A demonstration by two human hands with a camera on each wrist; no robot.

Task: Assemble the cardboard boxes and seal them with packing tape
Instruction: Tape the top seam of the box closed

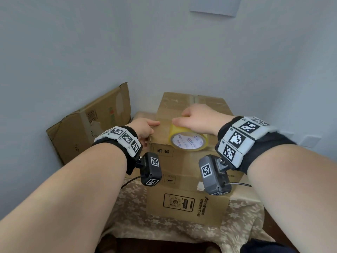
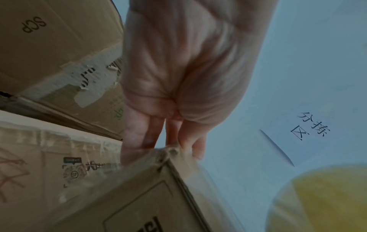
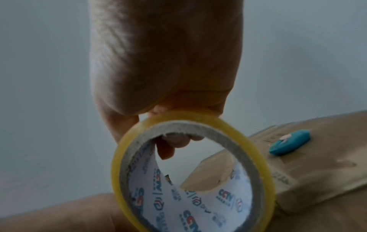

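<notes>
A brown cardboard box (image 1: pixel 204 105) stands on the table with its top flaps down. My left hand (image 1: pixel 144 128) is at its near left top corner, thumb on top and straight fingers (image 2: pixel 139 133) flat against the left side. My right hand (image 1: pixel 198 117) grips a roll of yellowish packing tape (image 1: pixel 188 140) over the top's near edge. In the right wrist view its fingers (image 3: pixel 168 150) hook through the roll's core (image 3: pixel 127 172). A blue oval object (image 3: pixel 290 142) lies on the box top (image 3: pixel 317 164).
A flattened carton (image 1: pixel 87 128) leans on the wall at the left. Below the box shows another cardboard face with a printed label (image 1: pixel 187 207). The table carries a lace cloth (image 1: pixel 242 225). Walls close in behind and on both sides, and a paper sign (image 2: pixel 309 130) hangs there.
</notes>
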